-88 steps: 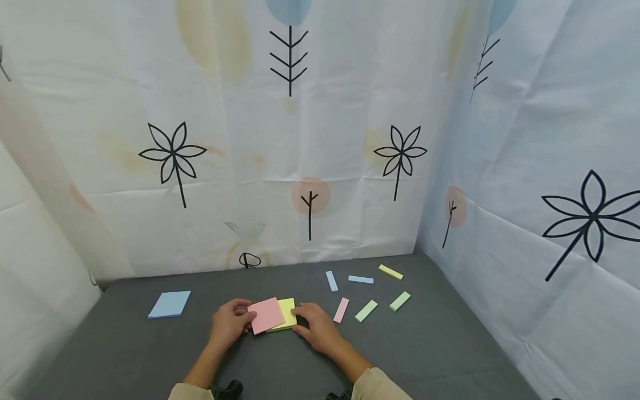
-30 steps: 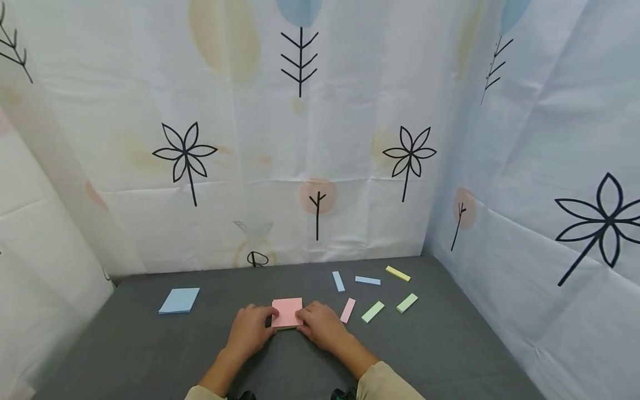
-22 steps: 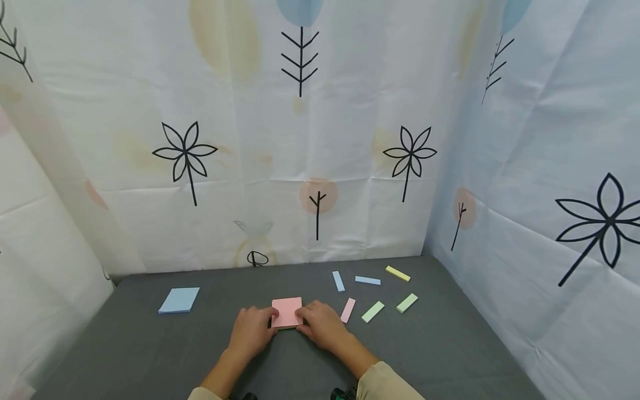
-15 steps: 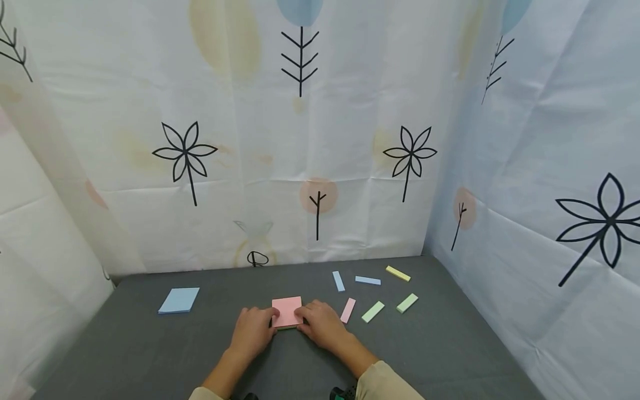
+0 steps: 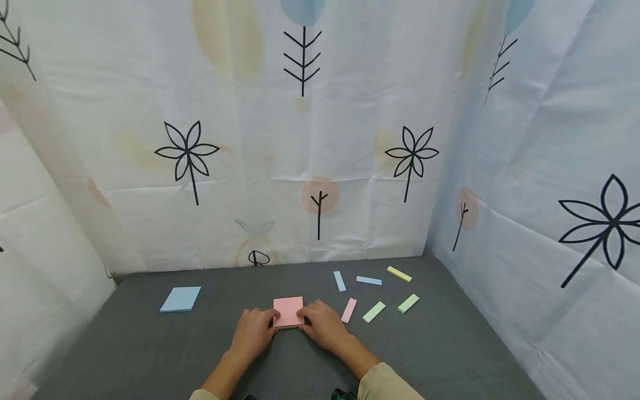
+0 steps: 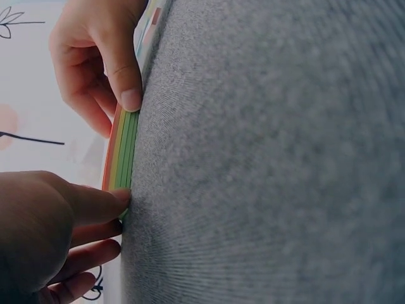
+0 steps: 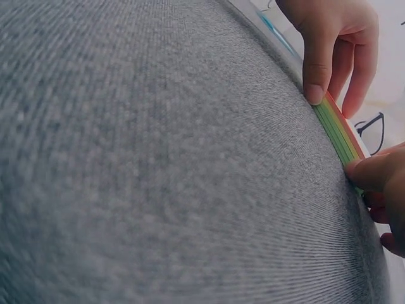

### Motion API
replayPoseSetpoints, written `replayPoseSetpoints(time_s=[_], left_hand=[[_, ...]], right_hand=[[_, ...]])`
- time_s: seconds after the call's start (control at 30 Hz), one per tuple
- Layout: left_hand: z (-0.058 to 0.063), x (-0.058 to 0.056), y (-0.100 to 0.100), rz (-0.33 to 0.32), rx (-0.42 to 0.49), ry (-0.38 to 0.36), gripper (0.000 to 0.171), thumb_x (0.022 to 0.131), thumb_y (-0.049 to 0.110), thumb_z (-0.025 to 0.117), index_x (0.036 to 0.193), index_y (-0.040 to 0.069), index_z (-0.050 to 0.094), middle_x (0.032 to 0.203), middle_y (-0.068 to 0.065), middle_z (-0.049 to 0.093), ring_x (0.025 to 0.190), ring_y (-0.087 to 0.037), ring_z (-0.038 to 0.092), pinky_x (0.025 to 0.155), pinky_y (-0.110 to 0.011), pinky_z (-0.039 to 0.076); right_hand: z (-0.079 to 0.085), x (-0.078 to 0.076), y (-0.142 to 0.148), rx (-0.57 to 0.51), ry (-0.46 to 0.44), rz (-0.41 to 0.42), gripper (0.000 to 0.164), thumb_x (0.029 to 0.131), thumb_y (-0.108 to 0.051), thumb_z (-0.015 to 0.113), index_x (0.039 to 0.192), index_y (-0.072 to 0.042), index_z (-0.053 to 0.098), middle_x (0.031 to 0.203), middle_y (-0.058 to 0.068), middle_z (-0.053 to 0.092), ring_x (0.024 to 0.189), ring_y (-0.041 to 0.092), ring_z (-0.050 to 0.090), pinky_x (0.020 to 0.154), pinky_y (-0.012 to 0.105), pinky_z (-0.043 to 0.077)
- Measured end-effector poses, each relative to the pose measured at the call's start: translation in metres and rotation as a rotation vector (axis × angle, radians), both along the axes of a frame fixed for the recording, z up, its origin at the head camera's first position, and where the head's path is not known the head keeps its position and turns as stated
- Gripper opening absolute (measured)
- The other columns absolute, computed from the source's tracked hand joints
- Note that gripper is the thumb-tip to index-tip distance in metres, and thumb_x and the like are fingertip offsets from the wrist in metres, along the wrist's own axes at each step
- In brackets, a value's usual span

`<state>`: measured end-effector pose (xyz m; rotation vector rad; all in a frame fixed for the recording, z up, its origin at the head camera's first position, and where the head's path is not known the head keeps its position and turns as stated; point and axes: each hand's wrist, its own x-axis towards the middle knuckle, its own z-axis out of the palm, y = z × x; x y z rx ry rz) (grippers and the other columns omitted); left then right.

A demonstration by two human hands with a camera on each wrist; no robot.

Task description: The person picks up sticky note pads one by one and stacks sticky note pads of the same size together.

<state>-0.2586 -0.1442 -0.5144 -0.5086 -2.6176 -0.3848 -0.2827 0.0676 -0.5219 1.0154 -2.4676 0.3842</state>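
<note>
A square stack of sticky notes [image 5: 288, 311] lies on the grey table in the head view, a pink pad uppermost. From the side, in the left wrist view, the stack's edge [image 6: 121, 152] runs pink, yellow, then green layers. My left hand [image 5: 252, 331] grips its left side and near corner, the thumb against the near edge. On the opposite side my right hand [image 5: 325, 326] holds the right edge the same way. The right wrist view shows both thumbs pressing the near edge [image 7: 336, 132] of the stack. Its layers look lined up.
A light blue sticky note pad [image 5: 180, 299] lies at the back left of the table [image 5: 150, 355]. Right of the stack are several narrow strip pads: blue [image 5: 369, 281], yellow [image 5: 399, 274], pink [image 5: 349, 310] and green [image 5: 374, 312]. A printed cloth [image 5: 260, 211] hangs around the table.
Earlier the pink pad sat tilted and offset to the left over the yellow one; now it lies squarely on top. Over the last second the hands have barely moved.
</note>
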Motion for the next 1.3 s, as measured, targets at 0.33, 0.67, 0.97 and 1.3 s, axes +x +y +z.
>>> replayPoseSetpoints(time_s=[0.33, 0.67, 0.97, 1.3], left_hand=[[-0.008, -0.001, -0.010, -0.010, 0.075, -0.026, 0.028, 0.066, 0.015, 0.088, 0.091, 0.018, 0.074, 0.083, 0.005, 0.070, 0.075, -0.020, 0.061, 0.068, -0.041, 0.042], [-0.009, 0.008, -0.031, 0.017, 0.177, -0.143, 0.034, 0.069, 0.018, 0.087, 0.101, 0.022, 0.075, 0.092, 0.008, 0.069, 0.087, -0.019, 0.061, 0.080, -0.049, 0.047], [-0.002, 0.007, -0.061, 0.080, 0.213, -0.220, 0.038, 0.071, 0.018, 0.086, 0.107, 0.019, 0.074, 0.105, 0.000, 0.070, 0.100, -0.027, 0.061, 0.087, -0.052, 0.045], [0.005, 0.004, -0.104, 0.136, 0.157, -0.209, 0.038, 0.074, 0.020, 0.084, 0.109, 0.012, 0.073, 0.119, -0.014, 0.065, 0.107, -0.040, 0.057, 0.086, -0.060, 0.041]], right_hand=[[-0.007, 0.001, 0.002, -0.112, -0.136, 0.001, 0.024, 0.084, -0.019, 0.077, 0.107, -0.014, 0.070, 0.099, -0.003, 0.066, 0.091, 0.015, 0.056, 0.084, 0.030, 0.047], [-0.011, 0.005, 0.002, -0.155, -0.130, 0.013, 0.027, 0.084, -0.017, 0.077, 0.110, -0.012, 0.071, 0.102, -0.003, 0.067, 0.092, 0.015, 0.056, 0.084, 0.030, 0.047], [-0.014, 0.006, 0.006, -0.191, -0.131, 0.006, 0.027, 0.083, -0.015, 0.077, 0.109, -0.012, 0.071, 0.101, -0.003, 0.067, 0.092, 0.015, 0.056, 0.083, 0.030, 0.047], [-0.014, 0.006, 0.005, -0.215, -0.143, 0.023, 0.027, 0.085, -0.014, 0.076, 0.111, -0.011, 0.070, 0.101, -0.002, 0.066, 0.092, 0.015, 0.056, 0.083, 0.031, 0.047]])
